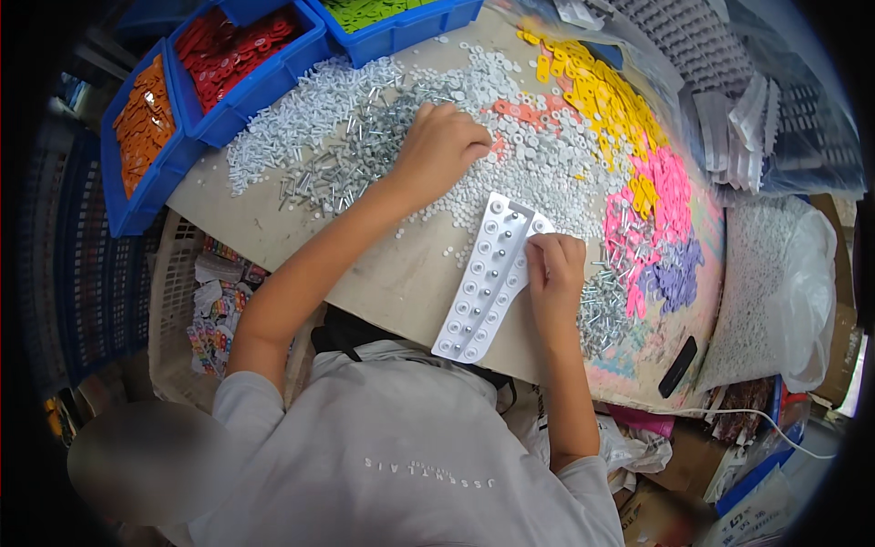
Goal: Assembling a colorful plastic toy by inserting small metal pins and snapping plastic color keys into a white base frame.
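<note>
A long white plastic tray [488, 273] rests on the table in front of me. Round white pieces sit along both its sides, and a row of metal pins runs down its middle groove. At its right edge is my right hand [558, 275], thumb and fingers closed on it. Farther left, my left hand [436, 153] is over the loose parts with fingers curled; its fingertips are partly hidden, so what they hold is unclear. Under and around it lie grey metal pins [365, 141] and small white round pieces [538, 150].
Blue bins hold orange [144, 123], red [232, 55] and green [378, 11] plastic tabs. Yellow [611, 87], pink [663, 187] and purple tabs [673, 273] lie on the right. A dark phone-shaped object [678, 366] is near the table edge. Clear bags [775, 283] stand beyond.
</note>
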### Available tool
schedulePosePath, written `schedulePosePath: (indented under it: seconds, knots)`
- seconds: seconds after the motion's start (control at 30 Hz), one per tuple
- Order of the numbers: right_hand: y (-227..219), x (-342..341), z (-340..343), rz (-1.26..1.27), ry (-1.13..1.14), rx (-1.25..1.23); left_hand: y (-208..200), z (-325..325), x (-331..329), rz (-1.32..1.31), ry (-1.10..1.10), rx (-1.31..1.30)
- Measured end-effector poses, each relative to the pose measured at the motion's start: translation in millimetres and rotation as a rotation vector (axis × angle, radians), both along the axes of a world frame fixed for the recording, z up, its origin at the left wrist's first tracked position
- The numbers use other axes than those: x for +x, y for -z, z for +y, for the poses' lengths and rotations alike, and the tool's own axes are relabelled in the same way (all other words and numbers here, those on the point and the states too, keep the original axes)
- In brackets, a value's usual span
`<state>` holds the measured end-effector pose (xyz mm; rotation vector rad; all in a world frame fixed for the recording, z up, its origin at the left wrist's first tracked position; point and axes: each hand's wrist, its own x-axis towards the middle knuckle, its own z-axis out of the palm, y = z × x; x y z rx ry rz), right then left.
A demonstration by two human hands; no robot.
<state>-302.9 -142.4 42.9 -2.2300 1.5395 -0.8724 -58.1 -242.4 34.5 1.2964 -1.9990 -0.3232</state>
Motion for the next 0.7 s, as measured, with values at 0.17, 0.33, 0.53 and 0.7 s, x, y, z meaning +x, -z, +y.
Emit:
schedulePosePath:
  seconds: [0.17,0.33,0.53,0.7]
  knots:
    - [3.9,0.5,0.1,-0.028,0.003,-0.049,-5.9,36.1,-12.8,0.166,0.322,0.236]
    - [3.9,1.4,0.9,-0.019,0.023,-0.037,-0.2,55.4,-20.4,0.14,0.386,0.292]
    - [3.9,3.2,2.9,-0.006,0.038,-0.037,6.8,61.5,-26.8,0.179,0.256,0.31]
    - [5.1,3.3,3.7,-0.003,0.044,-0.041,9.8,64.5,-20.5,-0.078,0.315,-0.099]
